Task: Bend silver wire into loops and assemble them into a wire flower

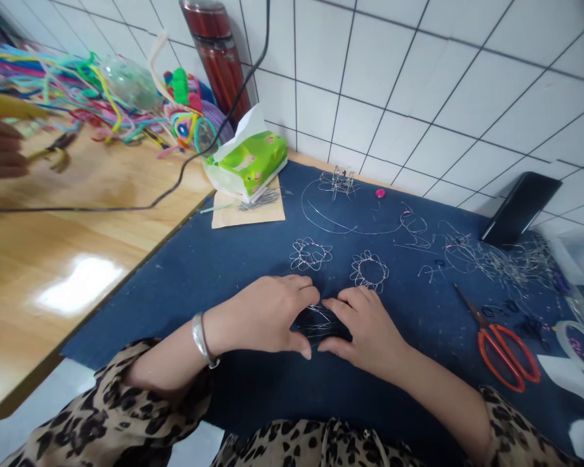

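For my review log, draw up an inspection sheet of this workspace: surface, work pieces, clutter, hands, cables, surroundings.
Surface: dark blue mat beside a glossy light-wood tabletop.
Work pieces: thin silvery wires at centre; two flower-shaped silvery wire rings just beyond.
Clutter: tangled silvery wire heap, orange-handled scissors, bright green tissue pack, colourful fuzzy stems.
Hands: left hand and right hand curve around the thin wires; grip unclear.
Cables: thin black cable crosses the wood and passes before a red cylindrical flask.
Surroundings: white tiled wall; another person's hand at left edge.
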`<act>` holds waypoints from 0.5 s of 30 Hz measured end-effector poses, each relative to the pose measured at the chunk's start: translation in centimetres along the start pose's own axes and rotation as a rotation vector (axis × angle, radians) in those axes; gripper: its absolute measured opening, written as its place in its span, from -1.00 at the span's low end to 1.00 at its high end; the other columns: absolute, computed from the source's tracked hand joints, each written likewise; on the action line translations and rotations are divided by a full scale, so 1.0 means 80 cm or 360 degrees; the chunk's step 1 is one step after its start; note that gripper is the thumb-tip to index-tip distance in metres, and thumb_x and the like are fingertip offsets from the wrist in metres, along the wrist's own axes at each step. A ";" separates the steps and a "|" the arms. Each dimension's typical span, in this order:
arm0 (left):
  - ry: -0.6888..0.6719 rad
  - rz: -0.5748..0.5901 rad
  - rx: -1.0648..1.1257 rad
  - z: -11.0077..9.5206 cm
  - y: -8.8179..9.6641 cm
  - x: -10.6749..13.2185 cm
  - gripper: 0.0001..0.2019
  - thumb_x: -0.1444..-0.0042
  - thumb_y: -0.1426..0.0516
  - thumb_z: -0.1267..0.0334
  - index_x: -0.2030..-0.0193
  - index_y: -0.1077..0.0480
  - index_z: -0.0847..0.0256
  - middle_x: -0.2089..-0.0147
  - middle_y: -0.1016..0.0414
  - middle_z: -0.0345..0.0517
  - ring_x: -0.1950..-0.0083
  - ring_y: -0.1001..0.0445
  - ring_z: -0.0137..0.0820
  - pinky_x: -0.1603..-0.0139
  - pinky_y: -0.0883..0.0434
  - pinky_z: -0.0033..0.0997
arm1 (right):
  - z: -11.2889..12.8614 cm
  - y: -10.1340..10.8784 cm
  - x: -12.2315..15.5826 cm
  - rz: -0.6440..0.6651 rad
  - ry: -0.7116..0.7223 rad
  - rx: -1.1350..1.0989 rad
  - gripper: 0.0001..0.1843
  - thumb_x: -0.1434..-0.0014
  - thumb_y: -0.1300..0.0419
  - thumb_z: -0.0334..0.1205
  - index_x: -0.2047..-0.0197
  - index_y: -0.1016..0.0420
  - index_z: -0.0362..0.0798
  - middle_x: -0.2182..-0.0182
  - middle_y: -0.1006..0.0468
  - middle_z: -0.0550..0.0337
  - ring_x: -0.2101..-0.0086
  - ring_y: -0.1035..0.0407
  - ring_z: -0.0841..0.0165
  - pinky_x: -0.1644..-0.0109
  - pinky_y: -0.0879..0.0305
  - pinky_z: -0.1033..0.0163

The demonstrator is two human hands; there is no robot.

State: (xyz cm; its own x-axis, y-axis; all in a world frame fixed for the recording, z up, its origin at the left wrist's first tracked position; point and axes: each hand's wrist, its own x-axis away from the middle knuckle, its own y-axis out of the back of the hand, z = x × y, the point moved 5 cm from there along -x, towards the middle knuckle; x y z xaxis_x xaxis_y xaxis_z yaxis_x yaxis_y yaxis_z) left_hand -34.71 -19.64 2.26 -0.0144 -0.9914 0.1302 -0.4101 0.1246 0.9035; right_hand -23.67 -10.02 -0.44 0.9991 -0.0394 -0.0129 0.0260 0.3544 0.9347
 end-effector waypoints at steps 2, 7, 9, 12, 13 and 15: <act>0.0024 -0.0033 -0.0068 -0.004 -0.004 -0.002 -0.50 0.10 -0.17 -0.14 0.16 -0.29 0.23 0.20 -0.34 -0.06 0.17 -0.36 -0.22 0.22 -0.32 -0.29 | -0.002 -0.002 -0.001 -0.0033 -0.0004 0.0012 -0.49 -0.08 -0.09 0.14 0.03 -0.37 -0.02 0.21 -0.34 0.09 0.21 -0.18 0.25 0.13 -0.13 0.10; 0.0072 -0.0064 -0.0140 -0.003 -0.012 -0.009 -0.82 -0.14 -0.06 0.13 0.25 -0.29 0.21 0.27 -0.35 -0.11 0.21 -0.37 -0.31 0.25 -0.31 -0.36 | -0.003 -0.004 -0.001 -0.0121 0.0060 0.0020 -0.73 -0.20 -0.04 -0.07 0.13 -0.42 -0.01 0.28 -0.37 0.14 0.25 -0.20 0.33 0.16 -0.12 0.16; 0.0065 -0.0059 -0.0132 -0.001 -0.014 -0.011 -0.87 -0.18 -0.02 0.20 0.27 -0.29 0.21 0.29 -0.35 -0.13 0.23 -0.38 -0.34 0.27 -0.31 -0.38 | -0.002 -0.004 -0.001 -0.0169 0.0094 0.0015 -0.77 -0.22 -0.02 -0.13 0.17 -0.43 -0.02 0.31 -0.38 0.16 0.27 -0.20 0.35 0.18 -0.11 0.18; 0.0064 -0.0060 -0.0121 0.000 -0.016 -0.012 -0.87 -0.21 0.02 0.25 0.28 -0.31 0.21 0.31 -0.35 -0.13 0.26 -0.39 -0.36 0.28 -0.31 -0.39 | 0.000 -0.003 -0.002 -0.0201 0.0133 0.0022 -0.77 -0.25 0.02 -0.19 0.21 -0.44 -0.02 0.36 -0.39 0.17 0.31 -0.20 0.37 0.20 -0.10 0.20; 0.0058 -0.0062 -0.0116 0.000 -0.016 -0.012 -0.86 -0.21 0.03 0.26 0.28 -0.31 0.21 0.32 -0.35 -0.13 0.26 -0.39 -0.36 0.28 -0.31 -0.40 | 0.000 -0.003 -0.002 -0.0205 0.0138 0.0030 -0.77 -0.25 0.03 -0.20 0.21 -0.44 -0.02 0.37 -0.39 0.17 0.31 -0.20 0.37 0.20 -0.10 0.20; 0.0042 -0.0067 -0.0105 -0.001 -0.015 -0.011 -0.85 -0.21 0.03 0.26 0.28 -0.32 0.21 0.33 -0.36 -0.13 0.27 -0.40 -0.36 0.28 -0.31 -0.40 | 0.001 -0.001 -0.001 -0.0213 0.0140 0.0044 -0.78 -0.24 0.01 -0.20 0.19 -0.43 -0.03 0.36 -0.39 0.16 0.30 -0.20 0.37 0.20 -0.10 0.20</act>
State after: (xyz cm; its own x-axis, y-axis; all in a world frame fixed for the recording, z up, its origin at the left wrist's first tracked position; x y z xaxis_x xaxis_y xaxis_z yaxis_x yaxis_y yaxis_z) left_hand -34.16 -18.88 1.06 0.0257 -0.9945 0.1017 -0.3491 0.0864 0.9331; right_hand -23.72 -10.07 -0.47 0.9858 -0.0024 -0.1681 0.1597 0.3254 0.9320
